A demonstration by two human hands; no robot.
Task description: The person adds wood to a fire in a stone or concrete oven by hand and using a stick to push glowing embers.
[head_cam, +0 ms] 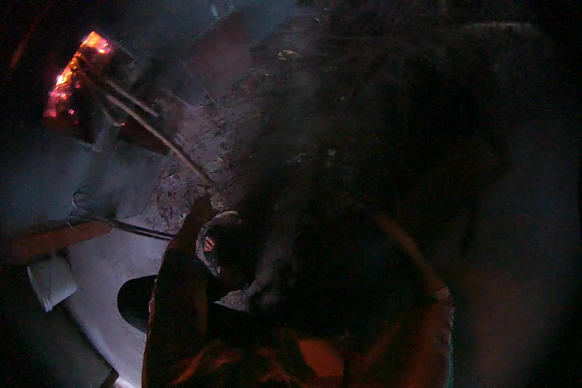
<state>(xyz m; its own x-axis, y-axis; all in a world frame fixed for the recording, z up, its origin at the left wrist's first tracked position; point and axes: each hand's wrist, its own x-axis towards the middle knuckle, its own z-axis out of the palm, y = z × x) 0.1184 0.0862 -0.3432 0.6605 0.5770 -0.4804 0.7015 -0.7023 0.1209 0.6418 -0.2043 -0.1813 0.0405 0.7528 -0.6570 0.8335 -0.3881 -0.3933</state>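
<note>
At the left of the dark head view, my left hand [202, 206] is at the near end of a long thin rod [160, 138] and appears to hold it. The rod slants up and away to a glowing fire [77, 72] of orange and pink embers. A shorter rod [133, 99] lies beside it, also towards the fire. My right forearm [412, 247] reaches forward into deep shadow. The right hand [385, 223] is too dark to make out its fingers or anything in them.
Below the left wrist shows a pale curved rim [201, 247] of a dark round thing. Long-handled metal tool [140, 230] lies to its left, near a reddish-brown block [63, 240]. A white container [52, 283] stands lower left. Loose debris covers the ground [213, 131].
</note>
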